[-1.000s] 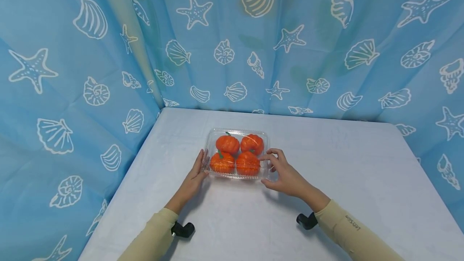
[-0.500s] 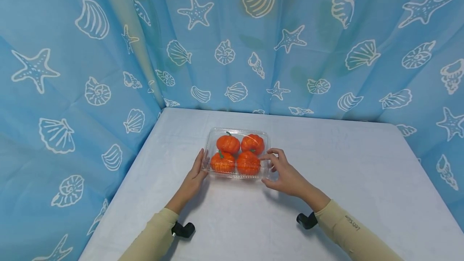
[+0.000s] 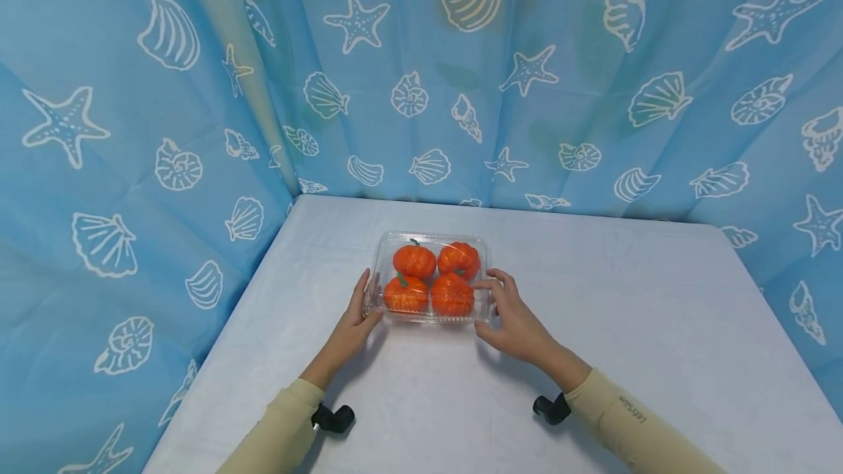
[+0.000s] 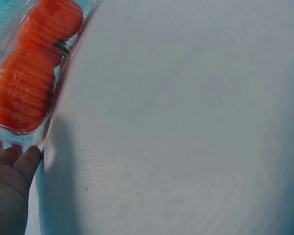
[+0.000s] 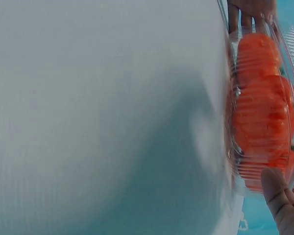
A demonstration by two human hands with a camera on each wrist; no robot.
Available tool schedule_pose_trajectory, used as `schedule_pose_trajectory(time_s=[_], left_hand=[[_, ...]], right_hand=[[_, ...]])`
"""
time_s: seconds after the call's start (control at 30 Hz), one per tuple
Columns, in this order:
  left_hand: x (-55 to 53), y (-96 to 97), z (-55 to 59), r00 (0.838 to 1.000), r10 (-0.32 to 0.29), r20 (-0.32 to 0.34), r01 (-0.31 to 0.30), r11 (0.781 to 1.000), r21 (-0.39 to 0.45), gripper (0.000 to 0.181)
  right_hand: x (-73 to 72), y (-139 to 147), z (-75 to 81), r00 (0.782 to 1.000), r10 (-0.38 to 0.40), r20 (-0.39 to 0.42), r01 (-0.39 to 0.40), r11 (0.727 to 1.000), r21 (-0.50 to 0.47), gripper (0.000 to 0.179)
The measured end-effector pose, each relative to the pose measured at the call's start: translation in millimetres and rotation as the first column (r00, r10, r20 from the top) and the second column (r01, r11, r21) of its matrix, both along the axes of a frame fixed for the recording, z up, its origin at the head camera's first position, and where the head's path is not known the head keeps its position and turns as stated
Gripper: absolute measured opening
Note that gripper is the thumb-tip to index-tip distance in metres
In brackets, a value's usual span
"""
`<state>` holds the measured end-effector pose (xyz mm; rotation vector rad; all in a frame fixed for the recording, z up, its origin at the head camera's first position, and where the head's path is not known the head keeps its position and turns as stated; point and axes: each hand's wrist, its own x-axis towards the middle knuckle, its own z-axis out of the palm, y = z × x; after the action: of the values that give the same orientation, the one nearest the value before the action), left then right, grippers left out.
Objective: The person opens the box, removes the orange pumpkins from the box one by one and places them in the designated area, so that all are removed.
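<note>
A clear plastic clamshell container [image 3: 431,238] sits on the white table with several small orange pumpkins [image 3: 451,295] inside, some showing green stems. My left hand [image 3: 350,328] holds its left end, fingers along the side and thumb by the front corner. At the right end my right hand [image 3: 520,328] grips the container with bent fingers, its thumb near the front right corner. The left wrist view shows fingertips against the ribbed container end [image 4: 14,139]. In the right wrist view the right thumb [image 5: 272,183] touches the plastic, and part of that hand lies outside the picture.
A white cloth [image 3: 626,298] covers the table. Blue curtains [image 3: 421,93] with shell and starfish prints hang behind it and along its left side. Black wrist-worn devices [image 3: 333,418] stick out at both sleeves.
My right hand has shifted slightly left, closer in on the container's right end. The left thumb has moved a little inward at the front corner. The container stays nearly in place.
</note>
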<state>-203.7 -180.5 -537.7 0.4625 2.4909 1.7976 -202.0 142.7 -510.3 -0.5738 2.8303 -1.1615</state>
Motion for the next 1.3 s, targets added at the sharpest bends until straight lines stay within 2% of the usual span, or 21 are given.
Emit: schedule_pose_trajectory(time_s=[0.17,0.33,0.53,0.8,1.03,1.3], left_hand=[[-0.3,-0.4,-0.3,1.000,-0.009,0.003,0.009,1.000,0.009,0.076],[-0.8,-0.7,0.5,0.999,-0.035,0.007,0.034,0.999,0.027,0.076],[-1.3,-0.3,1.1,0.999,-0.035,0.020,0.034,0.999,0.024,0.076],[-0.9,0.4,1.4,0.999,-0.024,0.034,0.023,1.000,0.021,0.077],[-0.9,0.7,1.8,0.998,-0.024,0.053,0.023,0.999,0.026,0.078],[-1.4,0.1,1.1,0.999,-0.026,0.040,0.025,0.999,0.025,0.077]], right_hand=[[1.5,-6.1,-2.9,0.999,-0.034,-0.019,0.034,0.999,0.002,0.067],[2.5,-10.7,-4.7,0.995,-0.063,-0.076,0.064,0.998,0.013,0.068],[3.1,-12.0,-7.8,0.990,-0.070,-0.123,0.072,0.997,0.015,0.065],[1.1,-12.0,-11.0,0.992,-0.070,-0.106,0.073,0.997,0.026,0.059],[2.1,-8.6,-4.9,0.996,-0.037,-0.079,0.038,0.999,0.013,0.054],[1.3,-6.1,-6.9,0.994,-0.009,-0.106,0.008,1.000,-0.005,0.048]])
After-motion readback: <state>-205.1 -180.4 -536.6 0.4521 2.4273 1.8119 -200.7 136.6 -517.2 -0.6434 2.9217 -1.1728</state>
